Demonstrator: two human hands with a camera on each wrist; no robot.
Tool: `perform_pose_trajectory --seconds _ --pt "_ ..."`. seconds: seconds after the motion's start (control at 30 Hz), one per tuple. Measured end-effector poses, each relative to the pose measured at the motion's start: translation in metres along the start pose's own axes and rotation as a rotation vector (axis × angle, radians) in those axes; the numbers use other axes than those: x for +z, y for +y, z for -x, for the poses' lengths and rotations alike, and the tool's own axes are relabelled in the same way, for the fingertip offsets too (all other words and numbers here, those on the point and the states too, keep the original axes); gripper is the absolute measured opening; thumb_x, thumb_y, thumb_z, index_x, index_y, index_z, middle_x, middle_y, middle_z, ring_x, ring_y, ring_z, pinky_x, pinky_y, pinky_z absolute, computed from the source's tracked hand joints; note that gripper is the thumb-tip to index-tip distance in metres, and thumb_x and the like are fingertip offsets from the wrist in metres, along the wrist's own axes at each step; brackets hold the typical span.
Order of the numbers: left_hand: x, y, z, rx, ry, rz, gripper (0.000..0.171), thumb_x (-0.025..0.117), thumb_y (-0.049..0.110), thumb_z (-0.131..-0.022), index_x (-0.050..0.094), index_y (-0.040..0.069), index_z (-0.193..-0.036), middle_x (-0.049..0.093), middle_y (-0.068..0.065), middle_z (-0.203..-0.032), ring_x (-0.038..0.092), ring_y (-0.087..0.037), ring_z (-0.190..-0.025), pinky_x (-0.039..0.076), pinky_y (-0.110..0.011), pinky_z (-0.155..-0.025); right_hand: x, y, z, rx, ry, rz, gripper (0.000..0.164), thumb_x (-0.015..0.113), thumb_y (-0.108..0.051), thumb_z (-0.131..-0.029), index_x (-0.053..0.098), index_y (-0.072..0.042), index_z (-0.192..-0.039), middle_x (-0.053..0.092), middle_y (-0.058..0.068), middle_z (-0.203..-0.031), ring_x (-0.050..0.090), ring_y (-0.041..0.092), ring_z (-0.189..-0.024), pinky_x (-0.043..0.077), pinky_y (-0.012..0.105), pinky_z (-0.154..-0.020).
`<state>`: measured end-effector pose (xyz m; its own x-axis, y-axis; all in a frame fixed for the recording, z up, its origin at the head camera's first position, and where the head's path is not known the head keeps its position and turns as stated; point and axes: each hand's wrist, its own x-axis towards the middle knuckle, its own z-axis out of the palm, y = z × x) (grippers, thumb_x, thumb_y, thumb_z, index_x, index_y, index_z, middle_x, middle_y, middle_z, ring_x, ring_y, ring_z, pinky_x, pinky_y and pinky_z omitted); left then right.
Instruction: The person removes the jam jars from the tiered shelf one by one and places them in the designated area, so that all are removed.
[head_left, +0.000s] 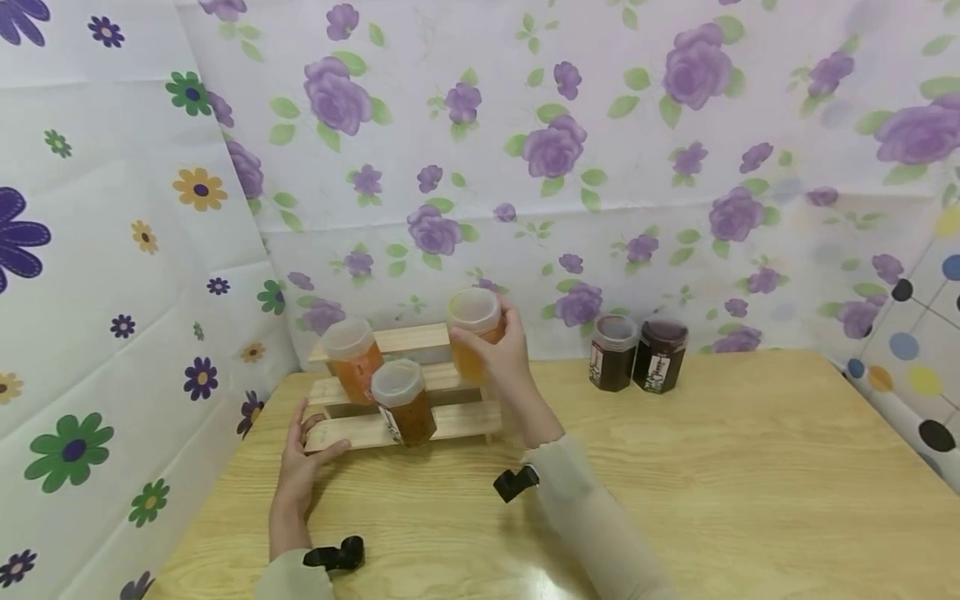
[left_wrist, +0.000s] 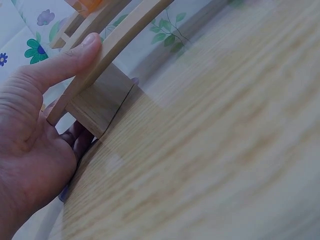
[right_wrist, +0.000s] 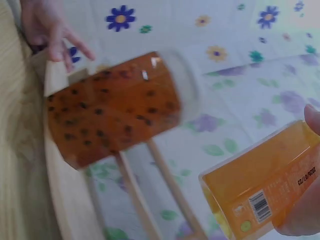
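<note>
My right hand (head_left: pixel 508 354) grips a jar of yellow-orange preserve (head_left: pixel 469 365) with a pale lid, over the right side of a three-step wooden rack (head_left: pixel 463 421). In the right wrist view this jar (right_wrist: pixel 250 185) shows a barcode and a printed date. At the rack's left end, my left hand (head_left: pixel 297 471) holds the front slat, its thumb (left_wrist: pixel 75 57) on top and other fingers partly hidden behind. An amber jar with dark specks (right_wrist: pixel 115 107) stands on the front step. Behind it to the left, an orange jar (head_left: pixel 354 367) sits on the middle step.
Two dark jars (head_left: pixel 613 358) (head_left: pixel 660 360) stand side by side at the back of the wood-grain table (head_left: pixel 720 483), right of the rack. A flowered cloth (head_left: pixel 495 200) hangs close behind the rack, with another patterned cloth (head_left: pixel 112 292) along the left.
</note>
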<state>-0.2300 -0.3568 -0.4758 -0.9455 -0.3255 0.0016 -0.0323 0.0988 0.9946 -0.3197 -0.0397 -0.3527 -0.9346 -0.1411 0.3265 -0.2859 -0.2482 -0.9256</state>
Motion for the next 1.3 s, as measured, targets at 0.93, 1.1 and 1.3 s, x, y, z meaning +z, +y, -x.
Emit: perform_pose_trajectory --seconds 0.93,1.1,1.3 --pt "-0.001 -0.001 0.001 0.011 -0.025 -0.008 0.108 0.076 0.006 -0.084 0.003 0.04 -0.156 0.036 0.015 -0.138 0.008 -0.028 -0.149 0.006 -0.052 -0.122 -0.126 -0.011 0.012 0.143 0.379 0.128 0.081 0.078 -0.016 -0.082 0.031 -0.012 -0.147 0.043 0.012 -0.14 0.044 0.025 -0.126 0.035 0.041 -0.112" --pt "-0.001 -0.001 0.002 -0.004 -0.017 -0.022 0.108 0.076 0.007 -0.084 0.003 0.043 -0.155 0.034 0.008 -0.145 0.008 -0.026 -0.149 0.006 -0.05 -0.123 -0.146 -0.005 0.02 0.169 0.332 0.193 0.085 0.077 -0.016 -0.084 0.025 -0.012 -0.151 0.039 0.014 -0.144 0.042 0.027 -0.13 0.035 0.042 -0.112" --pt "0.0 0.001 0.0 -0.006 -0.013 -0.024 0.107 0.075 0.008 -0.085 0.004 0.044 -0.155 0.031 0.004 -0.148 0.007 -0.024 -0.15 0.005 -0.048 -0.123 -0.159 -0.002 0.026 0.207 0.336 0.212 0.087 0.078 -0.024 -0.083 0.026 -0.012 -0.151 0.04 0.013 -0.144 0.043 0.026 -0.129 0.036 0.04 -0.111"
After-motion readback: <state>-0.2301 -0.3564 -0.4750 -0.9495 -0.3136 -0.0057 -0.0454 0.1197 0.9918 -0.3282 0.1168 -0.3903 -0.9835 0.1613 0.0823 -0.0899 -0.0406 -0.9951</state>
